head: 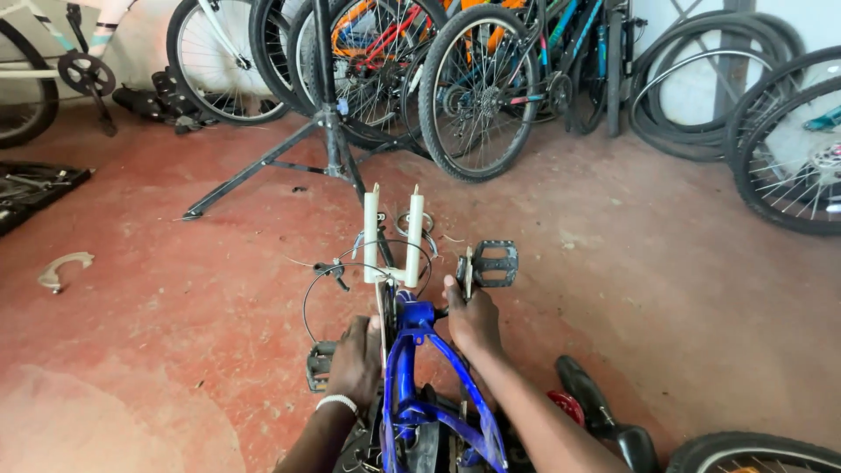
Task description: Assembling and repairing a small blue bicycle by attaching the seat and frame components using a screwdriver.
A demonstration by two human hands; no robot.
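Note:
A blue bicycle frame (412, 385) lies upside down in front of me on the red floor, its white fork (392, 236) pointing away with no wheel in it. My left hand (355, 359) rests on the left side of the frame near the left pedal (319, 365). My right hand (473, 320) grips the crank area on the right side, just below the black right pedal (492, 264). Thin black cables (324, 289) loop beside the fork.
A black repair stand (328, 131) stands ahead. Several bicycles and wheels (477, 88) lean along the back wall, loose tyres (701, 88) at the right. A black saddle (604, 412) and a tyre (753, 451) lie at the lower right. A small bracket (61, 267) lies at the left.

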